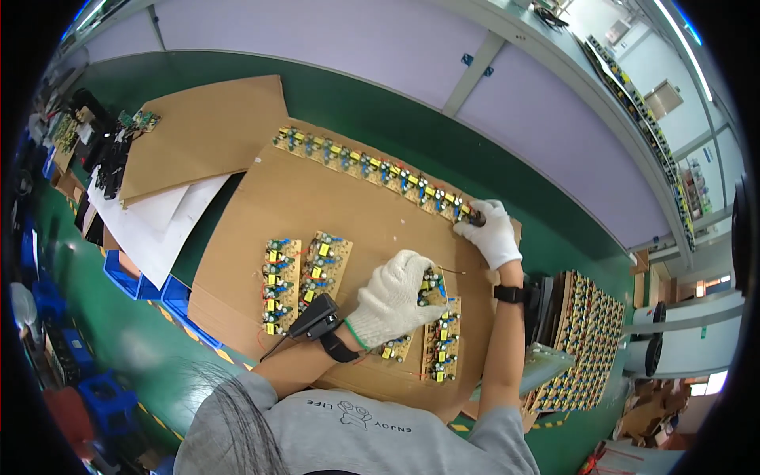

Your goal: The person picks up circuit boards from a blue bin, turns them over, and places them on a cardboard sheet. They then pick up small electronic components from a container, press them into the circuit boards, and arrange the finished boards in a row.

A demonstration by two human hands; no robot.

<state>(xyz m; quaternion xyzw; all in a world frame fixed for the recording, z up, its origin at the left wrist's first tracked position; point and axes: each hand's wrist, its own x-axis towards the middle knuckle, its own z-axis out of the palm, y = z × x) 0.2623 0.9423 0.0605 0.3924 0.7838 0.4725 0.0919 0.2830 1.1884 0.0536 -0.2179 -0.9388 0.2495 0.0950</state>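
A long green workbench (372, 119) runs under pale partition panels, and on it lies a big flat sheet of brown corrugated cardboard (317, 206) that serves as the work surface. A second brown cardboard sheet (210, 131) rests to the left over white paper sheets (154, 222). Along the far edge of the big sheet runs a long row of small tan circuit boards (364, 166) with yellow and blue parts. Nearer lie two upright strips of the same boards (297, 277), and at the right of the bench a dense stack of more board panels (590, 332) stands on edge.

The left hand (396, 297), in a white knit glove with a black device strapped at the wrist, is pressed down on a strip of boards (439, 332) near the front edge, fingers closed over its upper end. The right hand (491, 229), also gloved, is closed around a small dark object at the right end of the far row; what that object is cannot be told.

The step in hand looks like working through the boards one strip at a time, the left steadying, the right picking or placing at the row's end. A next move would call for keeping the held strip flat and avoiding the upright parts.
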